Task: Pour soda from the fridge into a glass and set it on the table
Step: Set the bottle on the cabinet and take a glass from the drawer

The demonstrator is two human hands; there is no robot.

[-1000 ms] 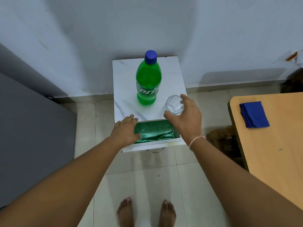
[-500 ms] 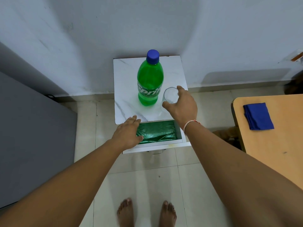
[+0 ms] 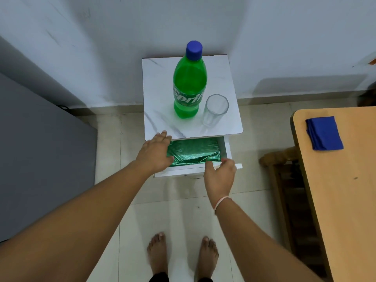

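Cabinet top (image 3: 158, 82): capped soda bottle (image 3: 189, 86) and empty glass (image 3: 214, 110) stood upright. Below it, open drawer (image 3: 223, 166): left hand (image 3: 155, 153) and right hand (image 3: 220, 176) held over it, fingers loosely spread, nothing gripped.

Both forearms reach forward toward the open drawer (image 3: 195, 153). The left hand (image 3: 156, 153) lies palm down, fingers straight, over the drawer's left end. The right hand (image 3: 220, 176) hovers at its front edge, fingers loosely curled, holding nothing.

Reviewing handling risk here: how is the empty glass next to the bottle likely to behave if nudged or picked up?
The glass looks tall and narrow, so a sideways push would probably tip it. It appears empty, so likely light. Its smooth clear wall may be slippery, and it stands near the cabinet top's right edge.
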